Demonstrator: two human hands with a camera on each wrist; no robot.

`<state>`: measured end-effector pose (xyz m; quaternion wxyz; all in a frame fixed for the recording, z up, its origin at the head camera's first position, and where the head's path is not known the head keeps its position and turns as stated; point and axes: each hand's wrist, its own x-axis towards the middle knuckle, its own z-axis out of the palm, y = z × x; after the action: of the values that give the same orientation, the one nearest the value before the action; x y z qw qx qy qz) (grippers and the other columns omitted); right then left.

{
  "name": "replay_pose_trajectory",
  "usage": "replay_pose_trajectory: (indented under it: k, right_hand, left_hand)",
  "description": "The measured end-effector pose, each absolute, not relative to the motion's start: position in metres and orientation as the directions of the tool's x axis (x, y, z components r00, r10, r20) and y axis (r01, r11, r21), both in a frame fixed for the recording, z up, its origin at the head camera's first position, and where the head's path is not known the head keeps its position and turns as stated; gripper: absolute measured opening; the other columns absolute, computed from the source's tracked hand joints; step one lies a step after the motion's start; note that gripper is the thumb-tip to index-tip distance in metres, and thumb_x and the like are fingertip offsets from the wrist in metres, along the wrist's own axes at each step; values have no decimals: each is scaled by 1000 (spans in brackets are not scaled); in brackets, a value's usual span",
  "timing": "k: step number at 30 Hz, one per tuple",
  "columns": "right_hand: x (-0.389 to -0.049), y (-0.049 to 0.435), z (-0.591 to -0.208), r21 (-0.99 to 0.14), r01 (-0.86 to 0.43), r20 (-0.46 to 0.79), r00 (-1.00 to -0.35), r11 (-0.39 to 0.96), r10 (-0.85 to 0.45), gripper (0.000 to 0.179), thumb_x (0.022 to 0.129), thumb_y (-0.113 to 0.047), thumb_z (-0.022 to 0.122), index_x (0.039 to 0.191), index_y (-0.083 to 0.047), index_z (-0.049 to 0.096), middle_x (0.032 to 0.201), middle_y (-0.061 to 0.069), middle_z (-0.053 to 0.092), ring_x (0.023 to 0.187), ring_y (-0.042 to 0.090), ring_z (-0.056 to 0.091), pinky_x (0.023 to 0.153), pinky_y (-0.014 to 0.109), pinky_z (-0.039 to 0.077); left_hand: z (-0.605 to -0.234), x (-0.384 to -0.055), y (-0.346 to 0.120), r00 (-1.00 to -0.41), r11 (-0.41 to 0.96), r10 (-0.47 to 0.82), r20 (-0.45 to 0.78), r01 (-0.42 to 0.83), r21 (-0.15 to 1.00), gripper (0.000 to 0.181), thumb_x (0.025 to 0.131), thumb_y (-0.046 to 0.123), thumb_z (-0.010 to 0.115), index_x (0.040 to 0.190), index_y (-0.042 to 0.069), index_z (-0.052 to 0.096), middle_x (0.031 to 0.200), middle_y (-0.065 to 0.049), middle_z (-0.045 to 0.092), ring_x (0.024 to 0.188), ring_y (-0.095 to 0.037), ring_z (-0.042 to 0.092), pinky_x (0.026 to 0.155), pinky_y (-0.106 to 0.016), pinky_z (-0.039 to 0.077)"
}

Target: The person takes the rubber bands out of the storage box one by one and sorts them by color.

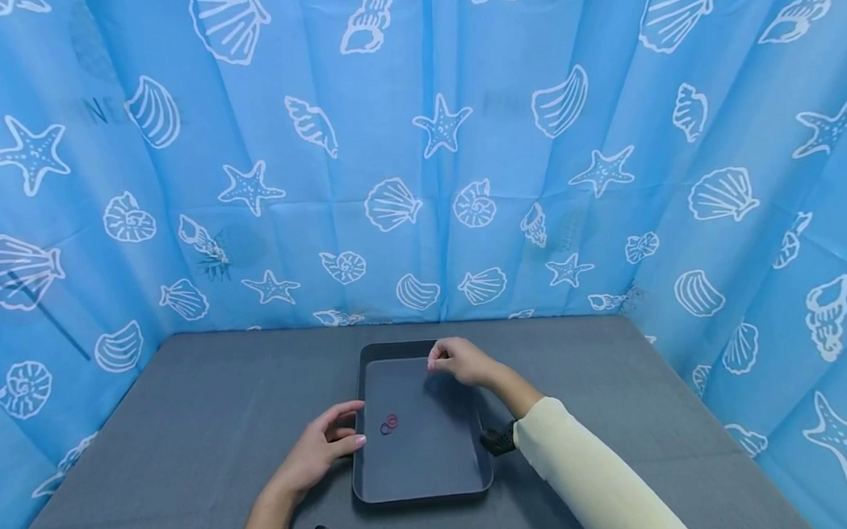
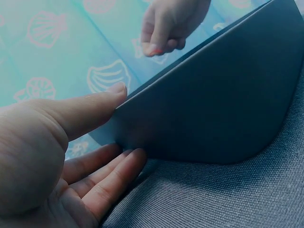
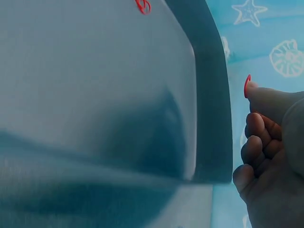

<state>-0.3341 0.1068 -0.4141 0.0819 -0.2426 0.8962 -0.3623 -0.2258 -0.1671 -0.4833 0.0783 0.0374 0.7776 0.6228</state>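
A dark grey rectangular tray (image 1: pixel 422 479) lies on the grey cloth-covered table. My left hand (image 1: pixel 317 453) rests against its left side; in the left wrist view the thumb touches the upper rim and relaxed fingers (image 2: pixel 118 183) lie by the lower outer wall. Above the tray's far right part, my right hand (image 1: pixel 466 361) pinches a small red rubber band (image 3: pixel 247 86) between thumb and finger, the other fingers curled in. Inside the tray, left of centre, lie a few small loops: a red rubber band (image 1: pixel 393 421) and a dark blue or purple one (image 1: pixel 385 429), touching or overlapping.
Grey cloth (image 1: pixel 256 388) covers the table around the tray. A blue curtain (image 1: pixel 436 239) with white shells and starfish hangs behind and along both sides. Black wrist devices (image 1: pixel 500 439) sit at both wrists, the right one close to the tray's right edge.
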Motion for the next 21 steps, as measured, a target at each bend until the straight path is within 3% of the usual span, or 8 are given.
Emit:
replay_pose_trajectory:
  k: [21]
  right_hand:
    - [-332, 174, -439, -678, -305, 65, -931, 669, -358, 10, 95, -3, 59, 85, -1, 61, 82, 5, 61, 73, 17, 51, 67, 32, 44]
  left_hand:
    - [-483, -226, -167, -985, 212, 162, -66, -31, 977, 50, 91, 15, 70, 138, 13, 52, 140, -16, 47, 105, -25, 59, 88, -45, 51]
